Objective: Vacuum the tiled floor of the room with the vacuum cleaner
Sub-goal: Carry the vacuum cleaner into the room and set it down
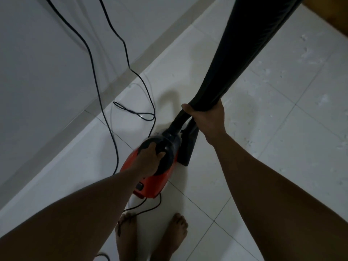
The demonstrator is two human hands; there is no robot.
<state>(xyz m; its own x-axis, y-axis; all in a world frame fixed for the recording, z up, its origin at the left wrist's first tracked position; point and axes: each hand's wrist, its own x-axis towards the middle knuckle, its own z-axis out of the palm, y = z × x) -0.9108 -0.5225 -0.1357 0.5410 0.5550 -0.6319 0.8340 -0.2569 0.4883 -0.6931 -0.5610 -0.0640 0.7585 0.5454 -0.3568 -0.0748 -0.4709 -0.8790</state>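
Vacuum cleaner (150, 182), a small red handheld one with a black top, is low over the white tiled floor (263, 166), close to the wall (47, 63) and just ahead of the person's bare feet (173, 236); I cannot tell whether it touches the tiles. The left hand (148, 157) reaches down and wraps its fingers around the rounded black top of the body. The right hand (209, 119) is clenched around the black handle loop at the front, along with the narrow end of a long dark fabric bag (244, 53) that stretches up and away to the right. A black wedge-shaped nozzle (188, 147) points down beside the body, under the right wrist. The black power cord (105, 113) trails from the rear of the machine, loops on the tiles near the skirting and runs up along the wall. White specks (308, 51) are scattered over the tiles to the right.
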